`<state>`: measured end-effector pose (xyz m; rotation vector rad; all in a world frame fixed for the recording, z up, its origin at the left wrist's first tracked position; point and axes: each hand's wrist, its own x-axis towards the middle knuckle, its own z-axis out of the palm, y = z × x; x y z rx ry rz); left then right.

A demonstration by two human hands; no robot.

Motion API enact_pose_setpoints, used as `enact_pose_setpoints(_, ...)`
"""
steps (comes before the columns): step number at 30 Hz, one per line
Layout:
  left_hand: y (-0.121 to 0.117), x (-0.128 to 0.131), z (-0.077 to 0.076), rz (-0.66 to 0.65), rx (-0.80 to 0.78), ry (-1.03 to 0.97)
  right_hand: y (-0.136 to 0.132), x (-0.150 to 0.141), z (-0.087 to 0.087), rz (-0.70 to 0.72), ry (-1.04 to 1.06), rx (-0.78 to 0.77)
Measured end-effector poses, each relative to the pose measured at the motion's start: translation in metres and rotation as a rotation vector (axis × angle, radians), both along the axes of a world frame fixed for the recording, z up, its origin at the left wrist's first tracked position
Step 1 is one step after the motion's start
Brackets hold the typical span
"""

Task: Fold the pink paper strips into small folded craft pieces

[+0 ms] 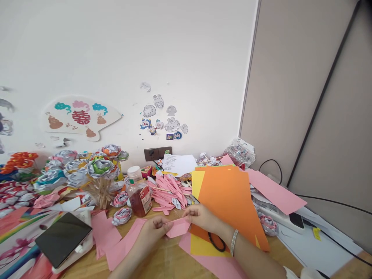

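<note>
A small folded piece of pink paper (178,228) is stretched between my two hands, just above the wooden table. My left hand (155,230) pinches its left end between thumb and fingers. At the upper right end, my right hand (200,216) grips it the same way. Behind the hands lies a heap of folded pink paper strips (167,192). Orange paper sheets (229,201) spread under and beyond my right forearm, with yellow paper (200,245) below them. Loose pink paper pieces (124,242) rest left of my left hand. A black loop handle (216,242) shows under my right wrist.
A bottle of reddish-brown liquid (139,195) stands behind my left hand. Further left are a black phone (64,238) and a bunch of paper flowers (100,168) on sticks. A power strip (279,213) with cables lies at the right. The white wall (186,46) bounds the back.
</note>
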<state>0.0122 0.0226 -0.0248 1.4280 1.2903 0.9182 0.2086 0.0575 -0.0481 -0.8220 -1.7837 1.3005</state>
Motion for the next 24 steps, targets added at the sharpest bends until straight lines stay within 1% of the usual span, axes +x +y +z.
enact_pose_setpoints(3,0.001,0.001,-0.003,-0.001,0.013,0.022,-0.002,-0.001,-0.001,0.017,-0.005,0.012)
enact_pose_setpoints(5,0.001,0.002,-0.004,0.001,0.024,0.053,-0.003,-0.003,-0.003,0.028,-0.045,0.033)
enact_pose_setpoints(8,-0.001,0.004,-0.006,0.003,0.029,0.099,-0.004,-0.005,-0.007,-0.006,-0.117,0.084)
enact_pose_setpoints(11,-0.002,0.005,-0.008,0.001,0.017,0.128,-0.003,-0.005,-0.011,-0.036,-0.153,0.095)
enact_pose_setpoints(16,0.000,0.002,-0.012,-0.088,-0.007,0.062,0.002,-0.002,-0.014,0.022,-0.141,0.065)
enact_pose_setpoints(20,0.000,0.002,-0.011,-0.114,0.039,0.060,0.000,-0.001,-0.009,0.042,-0.125,0.070)
enact_pose_setpoints(24,-0.006,0.009,-0.009,-0.113,0.143,0.160,-0.006,-0.005,-0.007,0.035,-0.156,0.058)
